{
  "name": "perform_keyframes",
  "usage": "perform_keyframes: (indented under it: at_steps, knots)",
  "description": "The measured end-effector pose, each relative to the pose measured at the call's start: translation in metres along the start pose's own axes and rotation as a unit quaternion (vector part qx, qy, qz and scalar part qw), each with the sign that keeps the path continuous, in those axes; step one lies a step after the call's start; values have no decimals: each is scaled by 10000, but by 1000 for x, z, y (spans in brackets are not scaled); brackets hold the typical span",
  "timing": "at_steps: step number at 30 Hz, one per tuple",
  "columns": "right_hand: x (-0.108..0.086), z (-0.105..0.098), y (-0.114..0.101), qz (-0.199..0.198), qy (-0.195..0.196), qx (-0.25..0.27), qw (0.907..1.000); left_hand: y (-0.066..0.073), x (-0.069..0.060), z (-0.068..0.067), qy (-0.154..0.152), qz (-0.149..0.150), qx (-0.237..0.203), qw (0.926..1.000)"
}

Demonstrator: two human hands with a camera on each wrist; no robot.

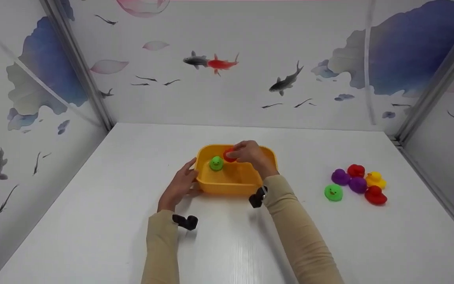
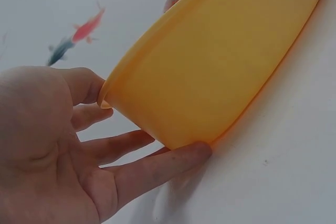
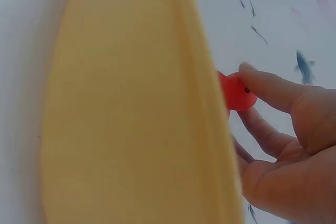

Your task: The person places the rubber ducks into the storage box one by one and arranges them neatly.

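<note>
A yellow plastic basin (image 1: 227, 188) stands mid-table, with a green rubber duck (image 1: 216, 163) inside on its left. My right hand (image 1: 252, 154) reaches over the basin and pinches a red rubber duck (image 1: 230, 155) between thumb and fingers. In the right wrist view, the basin's wall (image 3: 126, 98) partly hides this red duck (image 3: 239, 92). At the basin's left end, my left hand (image 1: 179, 183) rests against the outside with fairly straight fingers. The left wrist view has those fingers (image 2: 157, 174) touching the rim and lower side of the basin (image 2: 210, 51).
To the right on the white table (image 1: 93, 236) lies a group of rubber ducks: purple ones (image 1: 358, 185), red ones (image 1: 376, 195), a yellow one (image 1: 375, 180) and a green one (image 1: 333, 192). Walls printed with fish (image 1: 286, 79) enclose the table's back and sides.
</note>
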State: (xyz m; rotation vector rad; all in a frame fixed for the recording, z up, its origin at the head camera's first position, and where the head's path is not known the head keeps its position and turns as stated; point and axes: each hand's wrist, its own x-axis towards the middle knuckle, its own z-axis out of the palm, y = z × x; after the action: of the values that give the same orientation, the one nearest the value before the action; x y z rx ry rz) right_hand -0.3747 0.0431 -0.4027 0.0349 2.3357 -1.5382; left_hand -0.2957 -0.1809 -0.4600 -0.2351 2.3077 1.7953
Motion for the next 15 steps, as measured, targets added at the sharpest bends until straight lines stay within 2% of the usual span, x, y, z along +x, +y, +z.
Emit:
perform_keyframes:
  at_steps: [2, 7, 15]
  knots:
    - [1, 5, 3, -74, 65, -141, 9999, 0, 1, 0, -6, -23, -11, 10000]
    - [3, 14, 11, 61, 252, -327, 9991, 0, 1, 1, -27, -44, 12, 10000]
    - [10, 19, 15, 38, 379, -632, 9973, 2, 2, 1, 15, 30, 85, 10000]
